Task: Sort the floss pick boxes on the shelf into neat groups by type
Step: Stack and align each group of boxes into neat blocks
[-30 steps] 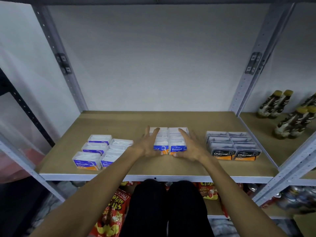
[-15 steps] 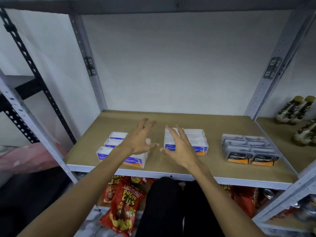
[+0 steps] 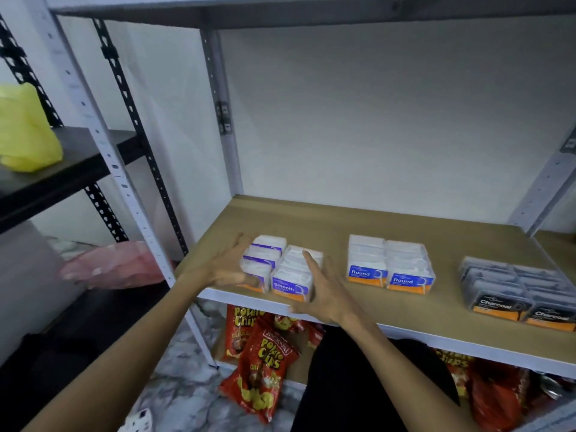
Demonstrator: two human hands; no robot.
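Now your left hand (image 3: 229, 268) and right hand (image 3: 324, 291), fingers straight, flank the Smooth boxes (image 3: 280, 269) on the shelf (image 3: 358, 219).

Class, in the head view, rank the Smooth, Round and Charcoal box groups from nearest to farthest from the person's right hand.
From the right hand:
1. Smooth boxes, at the left, just beside its fingers.
2. Round boxes, in the middle, to its right.
3. Charcoal boxes, at the far right end.
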